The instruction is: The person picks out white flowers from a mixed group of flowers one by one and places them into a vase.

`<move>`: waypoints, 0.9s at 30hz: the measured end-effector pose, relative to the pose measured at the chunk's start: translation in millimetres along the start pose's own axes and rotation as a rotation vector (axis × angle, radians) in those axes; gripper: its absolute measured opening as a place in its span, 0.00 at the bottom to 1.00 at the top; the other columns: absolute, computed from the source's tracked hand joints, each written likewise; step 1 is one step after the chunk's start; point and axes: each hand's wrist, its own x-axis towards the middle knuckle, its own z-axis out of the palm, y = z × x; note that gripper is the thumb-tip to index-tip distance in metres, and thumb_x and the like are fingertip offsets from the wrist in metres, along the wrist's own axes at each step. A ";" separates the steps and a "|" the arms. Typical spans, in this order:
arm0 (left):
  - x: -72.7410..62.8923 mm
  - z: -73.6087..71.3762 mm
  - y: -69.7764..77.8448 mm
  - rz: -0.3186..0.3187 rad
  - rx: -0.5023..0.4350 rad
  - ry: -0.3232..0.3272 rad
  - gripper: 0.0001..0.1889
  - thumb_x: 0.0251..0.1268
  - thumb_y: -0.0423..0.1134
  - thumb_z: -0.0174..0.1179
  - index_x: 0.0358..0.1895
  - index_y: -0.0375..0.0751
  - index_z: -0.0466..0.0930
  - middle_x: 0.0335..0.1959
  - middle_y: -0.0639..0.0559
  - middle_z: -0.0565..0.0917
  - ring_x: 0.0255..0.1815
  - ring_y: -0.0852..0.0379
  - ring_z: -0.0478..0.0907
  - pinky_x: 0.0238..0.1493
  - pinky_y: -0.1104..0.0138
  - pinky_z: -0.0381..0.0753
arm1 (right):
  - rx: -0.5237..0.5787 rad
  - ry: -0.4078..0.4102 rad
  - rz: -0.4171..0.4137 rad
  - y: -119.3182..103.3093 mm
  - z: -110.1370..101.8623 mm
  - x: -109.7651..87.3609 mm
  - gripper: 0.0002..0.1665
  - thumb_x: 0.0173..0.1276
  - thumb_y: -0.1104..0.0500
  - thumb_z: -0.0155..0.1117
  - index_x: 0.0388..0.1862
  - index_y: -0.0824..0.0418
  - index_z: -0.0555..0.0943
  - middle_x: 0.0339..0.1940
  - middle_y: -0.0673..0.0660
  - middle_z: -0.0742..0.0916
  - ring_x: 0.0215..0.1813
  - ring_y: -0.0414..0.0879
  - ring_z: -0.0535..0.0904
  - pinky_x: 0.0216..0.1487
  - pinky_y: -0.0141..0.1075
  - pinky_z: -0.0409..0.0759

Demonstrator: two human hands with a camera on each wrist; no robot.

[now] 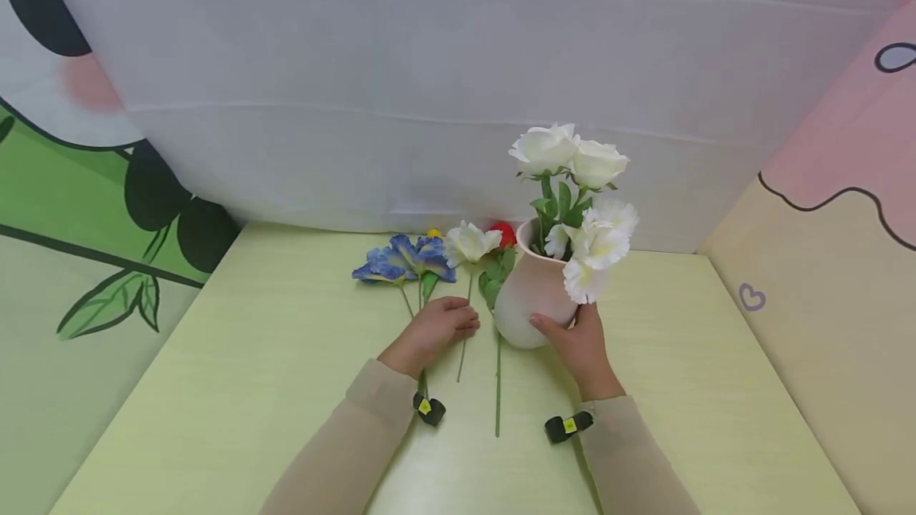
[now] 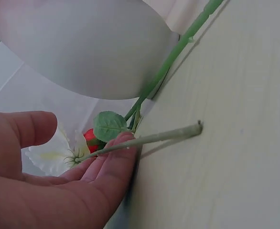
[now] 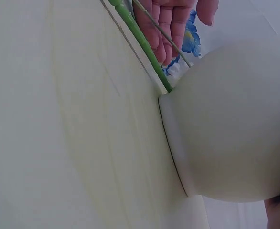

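Note:
My right hand [image 1: 583,352] holds the side of a pale pink-white vase [image 1: 533,300], thumb on the near face. White roses [image 1: 545,151] and a ruffled white flower [image 1: 601,243] stand in the vase. My left hand [image 1: 438,330] is at the stem of a white flower [image 1: 470,244] lying on the table. In the left wrist view the fingertips touch that stem [image 2: 164,136] from below, and the thumb stays apart from it. A red flower [image 1: 504,234] lies beside the vase, its green stem [image 3: 142,43] running past the vase's base.
Blue flowers [image 1: 406,259] lie left of the white one, with a bit of yellow flower [image 1: 433,234] behind them. The pale table [image 1: 286,372] meets a white cloth backdrop [image 1: 358,102] at the back. Printed walls flank it.

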 end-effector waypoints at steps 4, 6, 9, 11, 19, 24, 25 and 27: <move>2.4 1.0 -1.9 0.000 -0.027 0.017 0.27 0.79 0.30 0.55 0.74 0.22 0.60 0.60 0.30 0.78 0.57 0.44 0.81 0.59 0.59 0.84 | 0.001 0.002 -0.006 -0.4 0.7 0.3 0.57 0.61 0.59 0.81 0.81 0.57 0.56 0.75 0.58 0.70 0.75 0.53 0.65 0.77 0.51 0.62; 3.2 0.7 -1.7 0.002 -0.031 0.032 0.27 0.79 0.30 0.54 0.74 0.23 0.60 0.60 0.30 0.78 0.57 0.43 0.81 0.58 0.60 0.84 | 0.002 0.004 -0.011 -1.5 0.5 0.0 0.56 0.61 0.59 0.81 0.81 0.56 0.57 0.74 0.58 0.71 0.75 0.52 0.66 0.77 0.51 0.62; 3.8 -0.2 -1.4 0.010 -0.027 0.054 0.25 0.80 0.29 0.52 0.74 0.22 0.62 0.59 0.30 0.79 0.56 0.44 0.82 0.56 0.60 0.85 | 0.001 0.004 -0.015 -2.1 0.2 0.2 0.55 0.62 0.58 0.81 0.81 0.56 0.57 0.74 0.57 0.71 0.74 0.52 0.66 0.77 0.51 0.62; 5.0 -1.0 -1.6 0.015 -0.020 0.063 0.24 0.80 0.29 0.52 0.73 0.23 0.63 0.57 0.30 0.80 0.54 0.45 0.83 0.55 0.61 0.86 | 0.001 0.003 -0.015 -2.3 0.0 0.1 0.56 0.61 0.59 0.81 0.81 0.56 0.57 0.74 0.58 0.71 0.74 0.52 0.66 0.77 0.51 0.62; 4.2 -1.8 -1.8 0.017 0.016 0.051 0.20 0.79 0.28 0.53 0.69 0.27 0.72 0.51 0.33 0.83 0.41 0.53 0.85 0.49 0.61 0.88 | 0.009 0.005 -0.014 -2.9 0.2 -0.4 0.56 0.61 0.62 0.81 0.81 0.58 0.57 0.74 0.59 0.71 0.74 0.53 0.66 0.77 0.50 0.62; 2.8 -1.0 -0.1 0.015 -0.001 0.042 0.18 0.78 0.27 0.53 0.65 0.25 0.74 0.49 0.34 0.83 0.39 0.54 0.85 0.46 0.61 0.89 | 0.004 0.005 -0.008 -3.1 0.1 -0.5 0.56 0.60 0.62 0.81 0.81 0.58 0.57 0.74 0.59 0.71 0.74 0.53 0.66 0.77 0.50 0.62; 2.8 -0.9 0.1 0.014 -0.006 0.040 0.17 0.78 0.27 0.54 0.64 0.24 0.74 0.49 0.34 0.83 0.39 0.54 0.85 0.46 0.62 0.89 | 0.004 0.005 -0.007 -3.3 0.1 -0.6 0.56 0.60 0.62 0.81 0.81 0.58 0.57 0.74 0.59 0.71 0.74 0.53 0.66 0.77 0.50 0.62; 3.2 -0.8 0.0 0.013 -0.017 0.038 0.16 0.77 0.27 0.55 0.63 0.23 0.74 0.47 0.34 0.84 0.39 0.54 0.85 0.45 0.62 0.89 | 0.005 0.003 -0.007 -3.1 0.1 -0.8 0.57 0.60 0.62 0.81 0.81 0.58 0.57 0.75 0.59 0.71 0.75 0.53 0.66 0.77 0.51 0.62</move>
